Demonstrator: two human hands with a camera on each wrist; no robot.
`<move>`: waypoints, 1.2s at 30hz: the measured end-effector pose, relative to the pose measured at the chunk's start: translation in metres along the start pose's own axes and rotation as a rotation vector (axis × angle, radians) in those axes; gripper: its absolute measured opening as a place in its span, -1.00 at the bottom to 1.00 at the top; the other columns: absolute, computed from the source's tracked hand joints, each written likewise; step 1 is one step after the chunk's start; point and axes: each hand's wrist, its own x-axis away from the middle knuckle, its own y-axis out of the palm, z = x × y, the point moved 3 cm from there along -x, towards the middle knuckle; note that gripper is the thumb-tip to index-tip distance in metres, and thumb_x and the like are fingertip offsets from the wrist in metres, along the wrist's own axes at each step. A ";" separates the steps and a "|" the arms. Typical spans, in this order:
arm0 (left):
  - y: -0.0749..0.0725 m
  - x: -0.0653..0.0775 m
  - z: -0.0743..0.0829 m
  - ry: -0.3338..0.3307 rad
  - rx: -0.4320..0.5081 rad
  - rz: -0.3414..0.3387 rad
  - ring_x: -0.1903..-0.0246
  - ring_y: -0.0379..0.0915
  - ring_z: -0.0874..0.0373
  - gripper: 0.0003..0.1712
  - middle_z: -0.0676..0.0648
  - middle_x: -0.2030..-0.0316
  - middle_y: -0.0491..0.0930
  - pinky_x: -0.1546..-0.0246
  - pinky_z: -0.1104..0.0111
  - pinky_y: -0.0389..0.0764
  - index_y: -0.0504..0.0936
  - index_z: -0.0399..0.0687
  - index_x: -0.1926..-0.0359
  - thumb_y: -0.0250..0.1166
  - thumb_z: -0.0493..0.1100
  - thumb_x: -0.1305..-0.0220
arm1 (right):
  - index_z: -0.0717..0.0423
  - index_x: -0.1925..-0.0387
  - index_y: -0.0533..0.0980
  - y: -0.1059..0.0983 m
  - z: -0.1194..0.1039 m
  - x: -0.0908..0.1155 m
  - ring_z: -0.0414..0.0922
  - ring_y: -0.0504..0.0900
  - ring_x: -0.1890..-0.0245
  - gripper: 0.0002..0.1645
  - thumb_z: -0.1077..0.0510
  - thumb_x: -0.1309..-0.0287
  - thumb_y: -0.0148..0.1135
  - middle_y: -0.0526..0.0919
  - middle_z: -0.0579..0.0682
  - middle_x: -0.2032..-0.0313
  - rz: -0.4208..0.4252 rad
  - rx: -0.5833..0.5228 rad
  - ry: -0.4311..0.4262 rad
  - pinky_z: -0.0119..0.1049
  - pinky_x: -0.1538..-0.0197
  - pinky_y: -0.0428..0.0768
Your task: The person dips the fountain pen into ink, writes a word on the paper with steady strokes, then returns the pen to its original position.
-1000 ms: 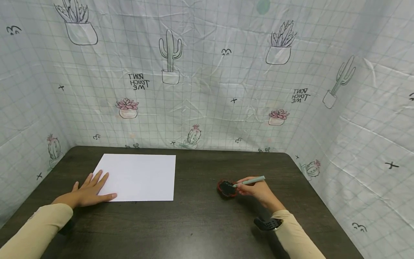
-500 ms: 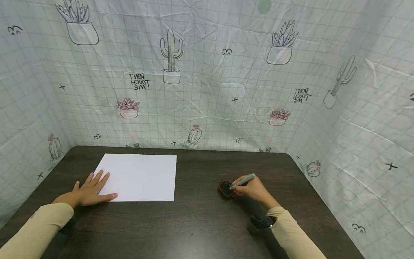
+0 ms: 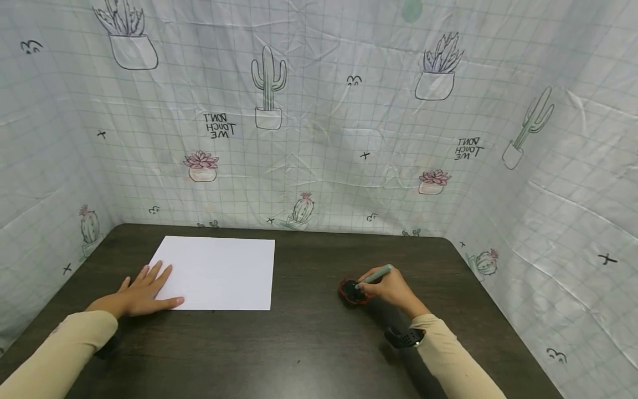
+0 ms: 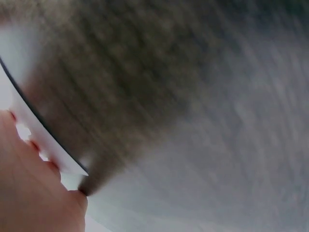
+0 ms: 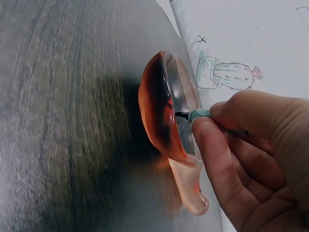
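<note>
My left hand [image 3: 134, 296] lies with fingers spread on the left edge of a white sheet of paper [image 3: 224, 274]; the left wrist view catches the paper's edge beside the fingers. My right hand [image 3: 395, 289] pinches a pale green pen [image 3: 377, 275] between thumb and fingers. In the right wrist view, the pen's dark, pointed tip [image 5: 182, 115] sits right at the rim of a small dish [image 5: 153, 104]. That dish is translucent orange-red with a short, clear handle [image 5: 188, 186] and holds something dark; in the head view it appears as a dark round with a red rim.
The dark wooden table [image 3: 239, 354] carries the paper on the left and the dish on the right. Behind and at both sides hangs a pale checked cloth [image 3: 319, 138] printed with cacti. A black strap [image 3: 404, 337] is on the right wrist.
The right hand has shifted slightly left and brought the pen to a steeper slant, its tip still over the dish. The left hand stays on the paper. The whole head view has drifted slightly.
</note>
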 end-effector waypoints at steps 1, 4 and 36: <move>0.000 0.000 0.000 -0.001 0.001 -0.002 -0.38 -0.58 -0.47 0.29 -0.39 -0.46 -0.42 -0.08 -0.44 -0.57 -0.27 -0.14 -0.51 0.10 0.54 -0.08 | 0.26 0.27 0.67 -0.001 0.000 0.000 -0.08 0.70 0.48 -0.84 0.26 -0.09 0.37 0.72 0.10 0.41 0.003 0.000 0.004 -0.10 0.34 0.67; 0.000 -0.001 0.000 -0.003 0.002 -0.004 -0.38 -0.57 -0.47 0.30 -0.39 -0.46 -0.41 -0.08 -0.44 -0.57 -0.26 -0.14 -0.50 0.10 0.54 -0.07 | 0.25 0.27 0.67 -0.003 0.001 0.001 -0.09 0.70 0.47 -0.84 0.24 -0.09 0.37 0.72 0.09 0.40 0.013 0.011 0.006 -0.12 0.35 0.67; 0.002 -0.002 -0.003 0.002 -0.005 0.010 -0.38 -0.56 -0.47 0.28 -0.38 -0.46 -0.41 -0.08 -0.44 -0.58 -0.25 -0.13 -0.51 0.10 0.53 -0.09 | 0.12 0.32 0.70 0.008 -0.003 0.006 -0.19 0.66 0.51 -0.89 0.19 -0.09 0.38 0.72 -0.01 0.43 0.063 0.090 -0.012 -0.33 0.44 0.61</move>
